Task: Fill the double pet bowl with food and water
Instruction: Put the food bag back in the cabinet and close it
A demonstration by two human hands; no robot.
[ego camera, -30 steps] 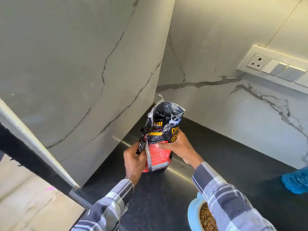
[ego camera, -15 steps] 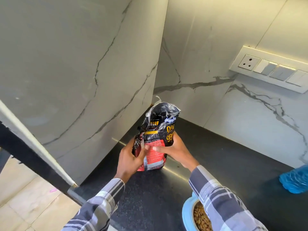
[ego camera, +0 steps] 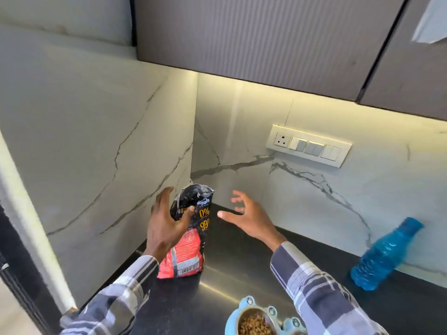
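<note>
1. Your food step looks done: kibble fills one cup of the double pet bowl [ego camera: 256, 320], at the near edge of the surface [ego camera: 242, 257]
2. Each grip is apart: left hand [ego camera: 164, 223] beside the food bag [ego camera: 191, 235], right hand [ego camera: 249, 218] clear
3. Water comes next; reach the blue bottle [ego camera: 384, 255] at right

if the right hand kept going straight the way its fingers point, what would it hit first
Probably the food bag: the right hand is open, fingers aimed left toward the bag's upper part with a small gap between. Depth is unclear, so it might pass just behind and meet the marble wall.

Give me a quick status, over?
Left hand open by food bag; right hand open. Bowl has kibble. Blue bottle untouched. Nothing blocking.
</note>
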